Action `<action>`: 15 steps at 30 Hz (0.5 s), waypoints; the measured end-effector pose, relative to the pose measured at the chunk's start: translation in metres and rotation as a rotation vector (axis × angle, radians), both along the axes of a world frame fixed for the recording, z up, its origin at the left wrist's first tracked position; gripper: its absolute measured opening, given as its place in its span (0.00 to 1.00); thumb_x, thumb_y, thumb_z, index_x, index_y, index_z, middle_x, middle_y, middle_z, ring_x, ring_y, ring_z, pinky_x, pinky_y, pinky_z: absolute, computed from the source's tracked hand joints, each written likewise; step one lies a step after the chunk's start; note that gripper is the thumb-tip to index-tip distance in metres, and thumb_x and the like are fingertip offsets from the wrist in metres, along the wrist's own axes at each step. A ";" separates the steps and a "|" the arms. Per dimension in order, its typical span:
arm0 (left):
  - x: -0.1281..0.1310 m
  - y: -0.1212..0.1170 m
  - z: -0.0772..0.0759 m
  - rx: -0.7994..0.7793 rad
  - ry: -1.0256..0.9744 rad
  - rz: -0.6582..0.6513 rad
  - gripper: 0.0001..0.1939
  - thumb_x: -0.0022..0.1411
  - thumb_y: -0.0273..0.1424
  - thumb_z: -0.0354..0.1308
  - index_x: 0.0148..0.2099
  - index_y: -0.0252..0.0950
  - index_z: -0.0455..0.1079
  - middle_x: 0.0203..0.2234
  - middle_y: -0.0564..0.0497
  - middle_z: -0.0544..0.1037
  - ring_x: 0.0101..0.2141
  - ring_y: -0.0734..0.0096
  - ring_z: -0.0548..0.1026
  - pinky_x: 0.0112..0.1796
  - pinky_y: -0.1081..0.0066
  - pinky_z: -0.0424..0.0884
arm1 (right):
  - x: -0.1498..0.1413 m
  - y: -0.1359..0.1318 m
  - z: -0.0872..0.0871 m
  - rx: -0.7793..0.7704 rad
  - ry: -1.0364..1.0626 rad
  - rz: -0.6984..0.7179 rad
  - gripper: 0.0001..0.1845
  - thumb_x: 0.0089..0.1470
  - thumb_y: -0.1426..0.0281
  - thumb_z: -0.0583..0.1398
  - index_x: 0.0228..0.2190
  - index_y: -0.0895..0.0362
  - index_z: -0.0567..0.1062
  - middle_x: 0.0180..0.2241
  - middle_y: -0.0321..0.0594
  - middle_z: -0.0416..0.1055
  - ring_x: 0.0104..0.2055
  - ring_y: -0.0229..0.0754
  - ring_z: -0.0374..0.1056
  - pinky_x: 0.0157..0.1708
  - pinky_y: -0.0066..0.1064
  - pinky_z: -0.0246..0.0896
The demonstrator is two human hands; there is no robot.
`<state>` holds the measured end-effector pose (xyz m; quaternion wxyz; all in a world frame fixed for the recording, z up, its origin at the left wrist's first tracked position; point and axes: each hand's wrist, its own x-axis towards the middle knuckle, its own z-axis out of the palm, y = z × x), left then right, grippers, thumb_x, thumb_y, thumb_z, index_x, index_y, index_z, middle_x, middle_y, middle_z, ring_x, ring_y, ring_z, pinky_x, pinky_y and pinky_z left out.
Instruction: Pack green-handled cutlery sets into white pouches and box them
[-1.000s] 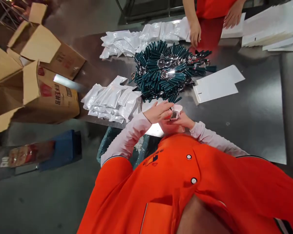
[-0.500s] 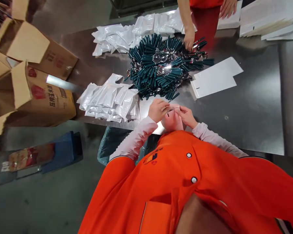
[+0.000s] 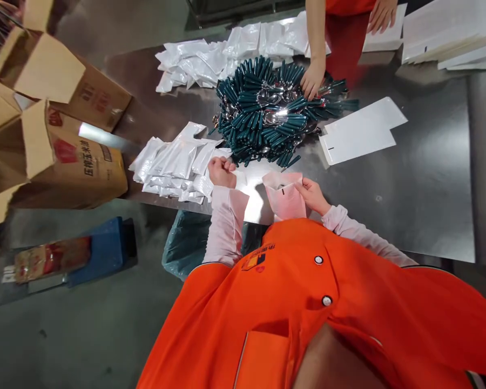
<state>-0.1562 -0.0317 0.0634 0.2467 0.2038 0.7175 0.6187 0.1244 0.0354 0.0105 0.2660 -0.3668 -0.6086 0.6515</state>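
Note:
My right hand (image 3: pixel 314 195) pinches the upper right edge of a white mailer bag (image 3: pixel 287 203), tinted pink, at the table's front edge. The bag's mouth gapes a little, and something grey shows at it, too small to name. My left hand (image 3: pixel 222 172) is off to the left with fingers curled closed, beside a pile of filled white mailer bags (image 3: pixel 182 162). What it holds, if anything, I cannot make out. Beyond both hands lies a heap of spoons with dark green handles (image 3: pixel 267 116), their metal bowls partly buried.
Flat white bags (image 3: pixel 358 135) lie right of the spoons. Across the metal table (image 3: pixel 425 178), a co-worker's hand (image 3: pixel 314 78) reaches into the heap; their other hand rests on bags (image 3: pixel 384 38). More filled bags (image 3: pixel 210 59) lie behind. Open cartons (image 3: pixel 85 162) stand left; a lined bin (image 3: pixel 186 243) sits below.
My left hand has moved left, away from the bag's mouth, towards the filled bags. My right hand stays on the bag, which now gapes more. The co-worker's hand has shifted slightly within the spoons.

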 end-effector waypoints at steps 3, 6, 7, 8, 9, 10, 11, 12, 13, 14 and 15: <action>0.003 -0.021 -0.013 -0.101 0.003 -0.187 0.22 0.62 0.52 0.63 0.47 0.40 0.73 0.35 0.51 0.76 0.37 0.69 0.75 0.38 0.67 0.73 | 0.000 0.003 0.001 -0.004 0.008 0.005 0.29 0.47 0.38 0.64 0.25 0.52 0.69 0.23 0.33 0.65 0.30 0.41 0.61 0.34 0.35 0.65; 0.044 -0.031 -0.033 -0.165 -0.129 -0.470 0.27 0.44 0.45 0.77 0.41 0.34 0.76 0.32 0.52 0.78 0.35 0.70 0.74 0.36 0.70 0.72 | 0.005 0.008 0.002 -0.002 -0.011 0.021 0.27 0.46 0.43 0.66 0.27 0.54 0.74 0.25 0.37 0.72 0.31 0.42 0.65 0.34 0.36 0.66; 0.058 -0.031 -0.040 -0.177 -0.172 -0.512 0.25 0.42 0.43 0.77 0.37 0.33 0.77 0.29 0.52 0.78 0.33 0.71 0.74 0.35 0.70 0.70 | 0.008 0.010 0.002 0.012 -0.029 0.030 0.26 0.46 0.44 0.67 0.27 0.55 0.75 0.26 0.38 0.73 0.31 0.43 0.66 0.34 0.36 0.66; 0.068 -0.029 -0.046 -0.186 -0.200 -0.533 0.21 0.43 0.42 0.75 0.34 0.32 0.77 0.27 0.53 0.77 0.31 0.72 0.73 0.34 0.71 0.69 | 0.010 0.014 0.002 0.036 -0.052 0.039 0.25 0.46 0.45 0.67 0.27 0.55 0.77 0.26 0.38 0.75 0.32 0.44 0.68 0.35 0.37 0.67; 0.076 -0.027 -0.051 -0.196 -0.218 -0.527 0.19 0.46 0.41 0.74 0.32 0.32 0.76 0.24 0.53 0.75 0.29 0.74 0.71 0.32 0.72 0.67 | 0.013 0.018 0.003 0.070 -0.076 0.047 0.23 0.46 0.47 0.67 0.27 0.55 0.78 0.26 0.39 0.76 0.33 0.45 0.70 0.36 0.37 0.68; 0.080 -0.026 -0.055 -0.206 -0.228 -0.505 0.16 0.47 0.40 0.72 0.31 0.32 0.77 0.21 0.54 0.73 0.26 0.76 0.68 0.29 0.73 0.64 | 0.016 0.023 0.003 0.107 -0.098 0.055 0.21 0.46 0.49 0.67 0.27 0.55 0.80 0.27 0.39 0.78 0.34 0.47 0.72 0.38 0.39 0.69; 0.081 -0.024 -0.058 -0.211 -0.240 -0.479 0.14 0.49 0.37 0.71 0.32 0.32 0.78 0.19 0.56 0.71 0.23 0.78 0.64 0.27 0.73 0.61 | 0.019 0.028 0.004 0.140 -0.117 0.063 0.19 0.47 0.51 0.68 0.28 0.55 0.81 0.28 0.40 0.79 0.36 0.48 0.74 0.41 0.40 0.70; 0.080 -0.023 -0.060 -0.212 -0.256 -0.458 0.12 0.50 0.34 0.70 0.34 0.32 0.80 0.18 0.56 0.69 0.21 0.79 0.61 0.26 0.74 0.58 | 0.021 0.032 0.004 0.165 -0.130 0.071 0.17 0.46 0.54 0.68 0.29 0.55 0.83 0.30 0.40 0.81 0.38 0.50 0.75 0.44 0.42 0.71; 0.078 -0.022 -0.062 -0.210 -0.275 -0.443 0.11 0.50 0.32 0.68 0.37 0.32 0.81 0.17 0.57 0.68 0.20 0.80 0.59 0.25 0.74 0.56 | 0.022 0.037 0.006 0.180 -0.137 0.079 0.14 0.45 0.57 0.69 0.30 0.55 0.84 0.32 0.41 0.82 0.39 0.51 0.77 0.46 0.43 0.71; 0.076 -0.021 -0.062 -0.208 -0.292 -0.434 0.12 0.51 0.30 0.66 0.39 0.32 0.82 0.17 0.57 0.68 0.19 0.80 0.58 0.24 0.74 0.55 | 0.023 0.042 0.007 0.186 -0.138 0.088 0.13 0.44 0.60 0.69 0.30 0.54 0.85 0.33 0.42 0.82 0.41 0.52 0.77 0.48 0.44 0.72; 0.074 -0.020 -0.062 -0.207 -0.300 -0.433 0.13 0.51 0.28 0.63 0.39 0.32 0.82 0.18 0.55 0.69 0.19 0.80 0.57 0.24 0.74 0.55 | 0.024 0.046 0.008 0.187 -0.137 0.099 0.11 0.44 0.62 0.69 0.31 0.54 0.85 0.34 0.42 0.83 0.42 0.52 0.78 0.49 0.45 0.72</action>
